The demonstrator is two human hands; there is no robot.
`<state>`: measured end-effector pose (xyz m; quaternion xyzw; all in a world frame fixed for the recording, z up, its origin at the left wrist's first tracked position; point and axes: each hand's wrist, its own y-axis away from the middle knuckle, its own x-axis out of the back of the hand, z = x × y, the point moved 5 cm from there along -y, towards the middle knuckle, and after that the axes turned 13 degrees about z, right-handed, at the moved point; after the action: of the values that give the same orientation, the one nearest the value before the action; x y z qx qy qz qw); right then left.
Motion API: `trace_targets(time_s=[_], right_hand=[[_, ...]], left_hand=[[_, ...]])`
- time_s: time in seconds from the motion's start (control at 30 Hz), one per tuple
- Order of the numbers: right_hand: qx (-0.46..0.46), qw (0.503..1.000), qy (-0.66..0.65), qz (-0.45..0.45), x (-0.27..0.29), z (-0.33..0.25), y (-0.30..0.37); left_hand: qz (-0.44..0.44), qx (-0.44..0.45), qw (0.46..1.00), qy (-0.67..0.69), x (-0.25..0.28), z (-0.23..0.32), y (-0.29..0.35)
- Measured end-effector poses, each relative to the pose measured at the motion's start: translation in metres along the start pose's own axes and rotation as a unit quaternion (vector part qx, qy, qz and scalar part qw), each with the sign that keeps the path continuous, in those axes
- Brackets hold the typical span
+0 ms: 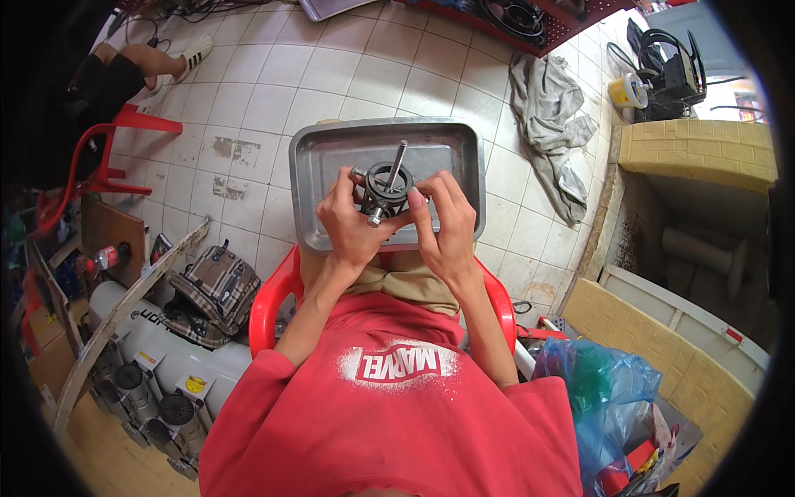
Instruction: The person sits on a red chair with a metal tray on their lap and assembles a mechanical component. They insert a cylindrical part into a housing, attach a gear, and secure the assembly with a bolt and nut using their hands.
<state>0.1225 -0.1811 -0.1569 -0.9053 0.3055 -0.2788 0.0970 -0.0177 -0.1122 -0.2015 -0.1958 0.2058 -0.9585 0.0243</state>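
Gripping the dark metal ring-shaped tool (389, 199) at its left side, the left hand (352, 222) is closed, its fingers on the outer wall and its thumb passing below the ring. The right hand (447, 222) is also closed on the tool, thumb and bent fingers pressed together at the right edge; the exact part pinched there is hidden.

The tool is located over the near half of the grey rectangular metal tray (303, 178), between both hands. Contact with the tray floor cannot be determined.

Orientation: the ring's opening faces up toward the viewer. The long axis is that of the slim silver metal rod (398, 164) passing through the ring; it is tilted, its free end pointing away from the person and slightly right. One silver hex-headed bolt (375, 219) projects from the ring toward the person; another silver bolt (358, 172) projects leftward beside the left fingers.

The tray stands in front of the red plastic armchair (265, 304), above white floor tiles (356, 79).
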Motion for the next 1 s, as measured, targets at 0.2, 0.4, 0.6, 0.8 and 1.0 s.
trace_targets(time_s=[0.2,0.4,0.6,0.8,1.0], right_hand=[[0.028,0.998,0.028,0.051,0.001,0.003,0.005],[0.037,0.999,0.019,0.028,0.002,-0.002,0.005],[0.040,0.999,0.002,-0.004,0.007,0.001,0.003],[0.012,1.000,-0.015,-0.008,0.013,0.003,0.008],[0.010,0.996,-0.083,0.037,0.022,-0.009,-0.001]], left_hand=[[-0.020,0.005,0.999,-0.046,0.001,0.008,-0.001],[0.000,0.014,1.000,0.001,0.001,-0.003,0.003],[0.014,-0.013,1.000,0.008,0.008,0.000,-0.002],[0.021,-0.092,0.995,-0.045,0.014,0.007,-0.007],[0.028,-0.106,0.993,-0.048,0.014,0.009,-0.007]])
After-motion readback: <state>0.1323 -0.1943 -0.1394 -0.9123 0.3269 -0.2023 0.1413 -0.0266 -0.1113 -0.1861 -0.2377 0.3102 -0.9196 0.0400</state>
